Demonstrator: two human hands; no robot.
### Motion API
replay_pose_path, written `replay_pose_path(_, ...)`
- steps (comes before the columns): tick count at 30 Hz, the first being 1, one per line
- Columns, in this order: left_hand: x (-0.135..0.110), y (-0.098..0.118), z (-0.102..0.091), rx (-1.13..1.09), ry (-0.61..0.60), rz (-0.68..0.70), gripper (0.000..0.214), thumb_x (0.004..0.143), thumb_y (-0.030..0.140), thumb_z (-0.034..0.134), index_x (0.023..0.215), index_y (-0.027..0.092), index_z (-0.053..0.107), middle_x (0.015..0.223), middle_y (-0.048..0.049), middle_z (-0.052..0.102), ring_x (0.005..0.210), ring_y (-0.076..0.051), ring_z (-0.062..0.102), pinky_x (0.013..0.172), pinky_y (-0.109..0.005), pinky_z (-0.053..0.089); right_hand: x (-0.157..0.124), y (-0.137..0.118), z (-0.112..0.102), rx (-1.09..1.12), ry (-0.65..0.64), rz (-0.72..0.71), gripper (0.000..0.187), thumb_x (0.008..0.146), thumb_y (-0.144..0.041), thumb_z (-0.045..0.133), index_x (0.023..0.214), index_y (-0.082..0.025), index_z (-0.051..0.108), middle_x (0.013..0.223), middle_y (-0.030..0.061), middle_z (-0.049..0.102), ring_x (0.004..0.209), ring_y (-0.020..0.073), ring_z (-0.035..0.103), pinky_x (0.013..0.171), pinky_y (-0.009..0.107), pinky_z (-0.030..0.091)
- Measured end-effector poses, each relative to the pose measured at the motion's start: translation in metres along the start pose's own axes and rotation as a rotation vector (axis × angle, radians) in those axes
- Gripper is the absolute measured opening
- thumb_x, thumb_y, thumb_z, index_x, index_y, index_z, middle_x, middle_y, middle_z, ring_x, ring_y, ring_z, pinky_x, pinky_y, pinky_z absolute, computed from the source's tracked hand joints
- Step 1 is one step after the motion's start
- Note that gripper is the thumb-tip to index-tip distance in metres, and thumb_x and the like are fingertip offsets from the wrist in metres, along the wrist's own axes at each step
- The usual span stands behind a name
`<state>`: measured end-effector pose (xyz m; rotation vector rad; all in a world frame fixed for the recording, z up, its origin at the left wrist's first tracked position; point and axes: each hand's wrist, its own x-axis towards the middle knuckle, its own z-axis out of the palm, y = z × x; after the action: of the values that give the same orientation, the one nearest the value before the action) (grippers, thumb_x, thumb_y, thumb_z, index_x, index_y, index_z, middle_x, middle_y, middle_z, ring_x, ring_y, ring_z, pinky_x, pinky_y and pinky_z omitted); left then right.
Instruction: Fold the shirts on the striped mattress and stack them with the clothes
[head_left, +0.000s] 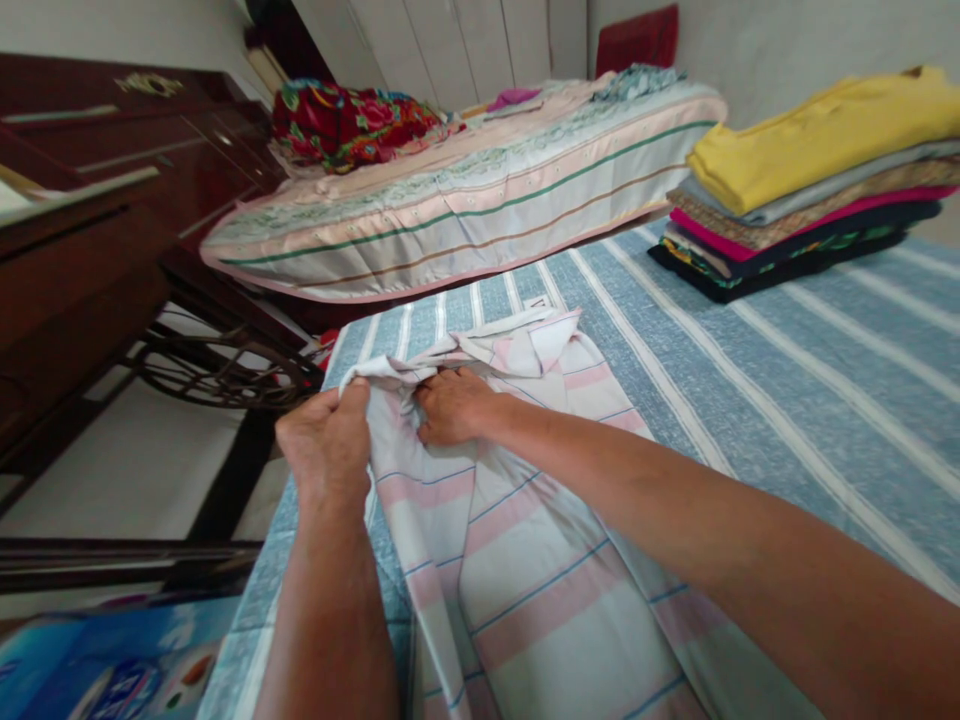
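A white garment with pink and thin blue stripes [540, 580] lies spread on a blue-and-white striped cloth surface [810, 360]. My left hand [330, 440] is closed on a bunched edge of the garment near its far left corner. My right hand [454, 405] is right beside it, fingers curled and pressing into the same gathered part of the fabric. Both forearms reach in from the bottom of the view.
A stack of several folded clothes [810, 180], yellow on top, sits at the far right. A striped mattress [465, 200] with a red floral bundle [345, 120] lies beyond. Dark wooden furniture [90, 200] stands left; a blue box [105, 660] lies at bottom left.
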<state>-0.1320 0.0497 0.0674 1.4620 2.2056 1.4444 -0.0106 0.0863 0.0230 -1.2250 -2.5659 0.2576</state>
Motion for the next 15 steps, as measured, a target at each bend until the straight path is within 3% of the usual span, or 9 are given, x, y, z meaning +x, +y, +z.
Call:
replay_pose_path(8,-0.0050,0.0042,0.0020,0.069,-0.093,0.021,0.027,0.065,0.040,0.061,0.056,0.015,0.056,0.044,0.0073,0.029,0.044,-0.009,0.033,0.041,-0.023,0.024,-0.0041,-0.0027,0.0011,-0.012,-0.016,-0.010,0.048,0.086,-0.045,0.044,0.111,-0.008,0.060,0.122,0.0196,0.056,0.114,0.0321,0.048,0.094,0.046,0.036)
replay_pose_path(15,-0.0029,0.0016,0.0034,0.007,-0.079,-0.049,0.024,0.064,0.039,0.061,0.061,0.016,0.056,0.044,0.0077,0.032,0.043,-0.010,0.035,0.040,-0.023,0.025,-0.0045,0.0042,-0.0053,0.024,-0.117,-0.083,0.066,0.075,-0.058,0.050,0.120,-0.010,0.056,0.128,0.0170,0.052,0.116,0.0322,0.047,0.095,0.044,0.038)
